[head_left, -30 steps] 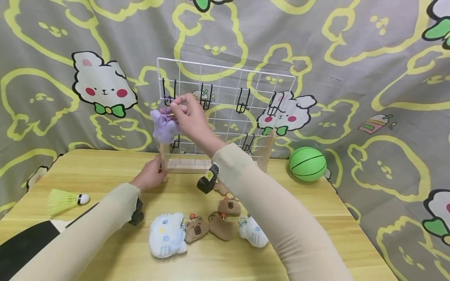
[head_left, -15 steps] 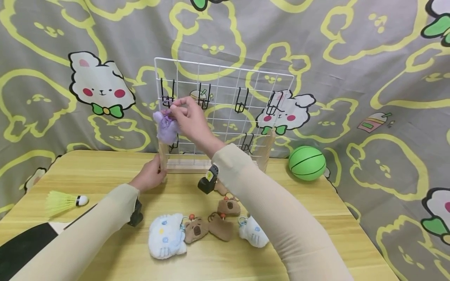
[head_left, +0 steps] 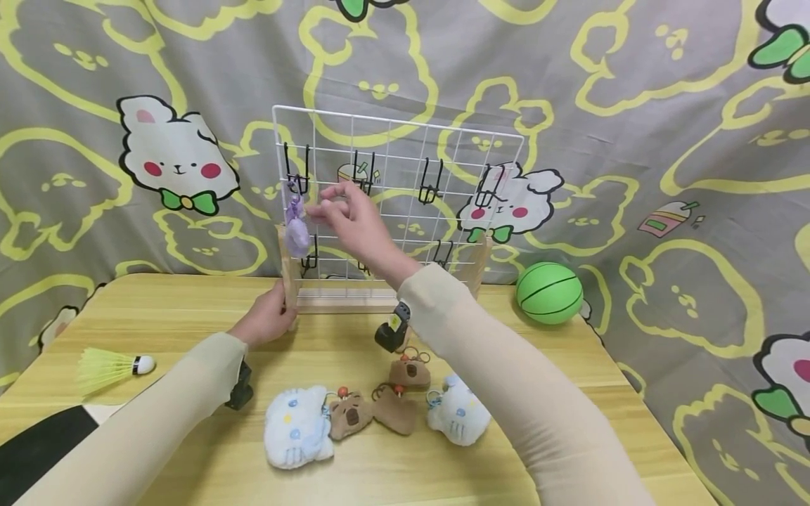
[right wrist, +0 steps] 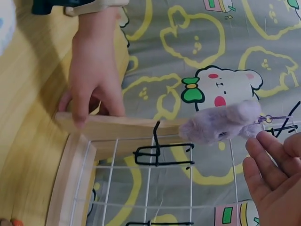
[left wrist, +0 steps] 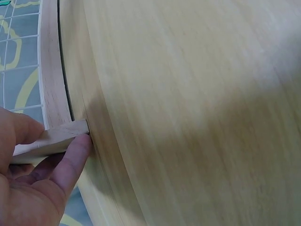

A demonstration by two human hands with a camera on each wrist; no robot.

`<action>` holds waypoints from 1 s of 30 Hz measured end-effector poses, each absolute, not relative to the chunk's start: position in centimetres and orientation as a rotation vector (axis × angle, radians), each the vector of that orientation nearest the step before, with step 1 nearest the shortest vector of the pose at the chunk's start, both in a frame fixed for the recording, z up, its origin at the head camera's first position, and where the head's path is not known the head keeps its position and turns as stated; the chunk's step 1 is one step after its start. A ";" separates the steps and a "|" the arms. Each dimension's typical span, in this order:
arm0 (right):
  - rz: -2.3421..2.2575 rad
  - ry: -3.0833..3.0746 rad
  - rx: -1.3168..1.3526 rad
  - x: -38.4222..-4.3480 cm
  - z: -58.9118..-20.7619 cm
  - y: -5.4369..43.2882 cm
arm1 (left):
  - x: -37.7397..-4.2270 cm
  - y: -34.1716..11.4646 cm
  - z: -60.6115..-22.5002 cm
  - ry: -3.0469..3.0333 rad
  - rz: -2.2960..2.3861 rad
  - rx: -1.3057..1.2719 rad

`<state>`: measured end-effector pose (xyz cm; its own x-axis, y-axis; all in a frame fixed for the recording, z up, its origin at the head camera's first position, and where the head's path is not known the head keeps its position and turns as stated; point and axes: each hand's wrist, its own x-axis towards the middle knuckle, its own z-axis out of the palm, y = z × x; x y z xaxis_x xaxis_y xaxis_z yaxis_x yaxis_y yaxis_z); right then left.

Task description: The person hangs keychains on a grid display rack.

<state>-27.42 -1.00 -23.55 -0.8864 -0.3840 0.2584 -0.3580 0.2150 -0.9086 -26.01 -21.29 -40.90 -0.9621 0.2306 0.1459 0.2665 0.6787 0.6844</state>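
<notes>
A small purple plush keychain [head_left: 297, 235] hangs from a black hook [head_left: 307, 167] at the upper left of a white wire grid [head_left: 380, 119]. My right hand [head_left: 357, 221] is just right of the plush, holding nothing. In the right wrist view its relaxed fingers [right wrist: 265, 165] reach close to the plush's end by the clasp. With my left hand [head_left: 262, 315] I grip the wooden upright [head_left: 289, 270] at the grid stand's lower left. The left wrist view has thumb and fingers pinching the wooden end piece [left wrist: 54, 139].
Plush keychains lie in front: a white cat face [head_left: 297, 427], a smaller white cat [head_left: 460, 414] and several brown bears [head_left: 349, 414]. A green ball [head_left: 549, 293] stands right, a yellow shuttlecock [head_left: 110, 367] left, beside a black racket-like object [head_left: 44, 439]. More black hooks [head_left: 430, 184] line the grid.
My right hand has let go of the purple plush and drawn back to the right. The plush now hangs turned sideways from the hook. My left hand keeps its grip on the stand.
</notes>
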 end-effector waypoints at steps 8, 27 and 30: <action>-1.568 2.487 -0.951 -25.9 -24.6 1.8 | -26.0 -21.4 -40.8 -2.841 -1.169 -0.421; -1.089 2.526 -0.979 -24.7 -32.3 11.4 | -25.6 -21.3 -40.6 -2.858 -1.183 -0.400; -1.027 2.573 -0.986 -25.3 -34.0 12.8 | -25.6 -21.2 -40.5 -2.870 -1.197 -0.390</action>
<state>-25.31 12.84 -33.96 -0.7572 -0.6508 0.0567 -0.5110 0.5360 -0.6720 -25.62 -21.22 -40.48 -0.9690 0.2249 0.1023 0.2309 0.6774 0.6984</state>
